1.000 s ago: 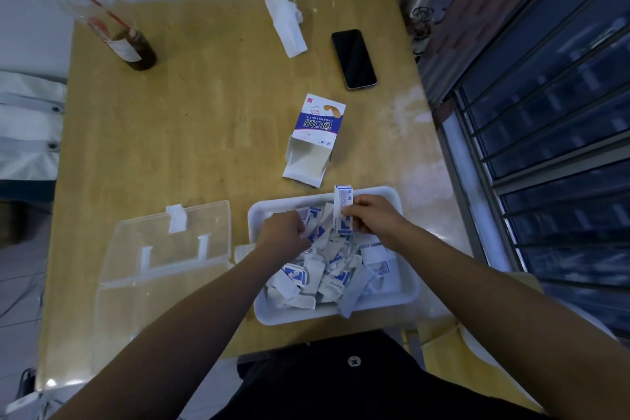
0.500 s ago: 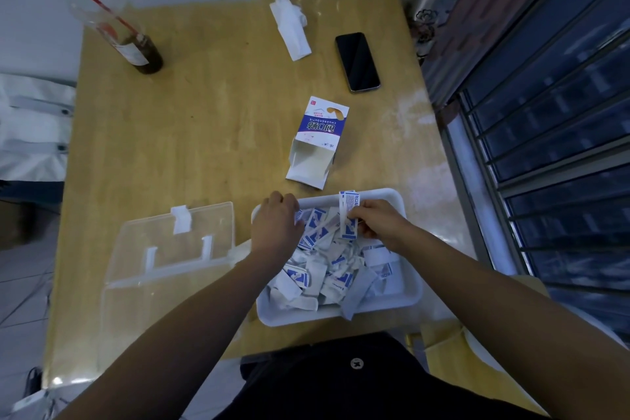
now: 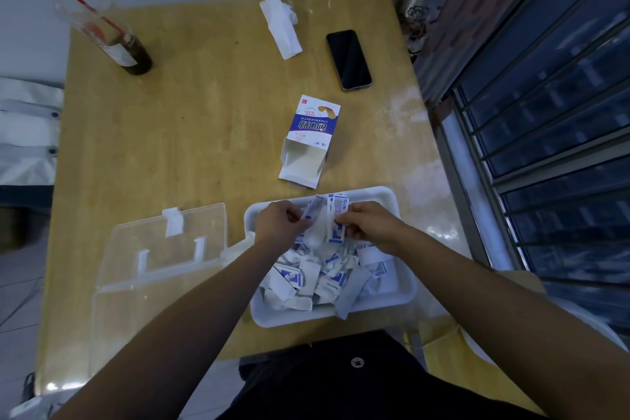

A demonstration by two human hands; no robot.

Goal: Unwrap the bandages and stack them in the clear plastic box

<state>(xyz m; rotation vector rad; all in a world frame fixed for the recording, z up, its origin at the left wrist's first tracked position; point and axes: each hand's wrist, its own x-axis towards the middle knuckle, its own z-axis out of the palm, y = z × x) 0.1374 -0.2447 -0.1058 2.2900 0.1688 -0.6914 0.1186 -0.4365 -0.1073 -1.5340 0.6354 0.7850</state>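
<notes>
- The bandage wrapper [image 3: 335, 215] is held upright above the far end of the white tray [image 3: 405, 293], and its paper flaps are parting at the top.
- The left hand [image 3: 281, 227] pinches the flap on its side in a narrow grip, and the right hand [image 3: 371, 227] pinches the other flap the same way. I cannot tell whether the bandage inside is bared yet.
- This looks like the peeling step. It should go best with an even outward pull on both flaps, pinching near the seam so the paper splits and does not tear across.
- Keeping the work low over the tray should let the empty paper drop onto the pile of torn wrappers [image 3: 317, 278] lying inside it.
- The clear plastic box [image 3: 163, 259] sits just left of the tray with its lid open. The freed bandage should be carried there flat and laid square. I cannot tell whether any already lie in it.
- Beyond the tray lies the opened carton [image 3: 312, 136], which does not get in the way.
- Farther beyond the tray are a phone [image 3: 348, 60] and a crumpled tissue [image 3: 281, 29], well apart from the work.
</notes>
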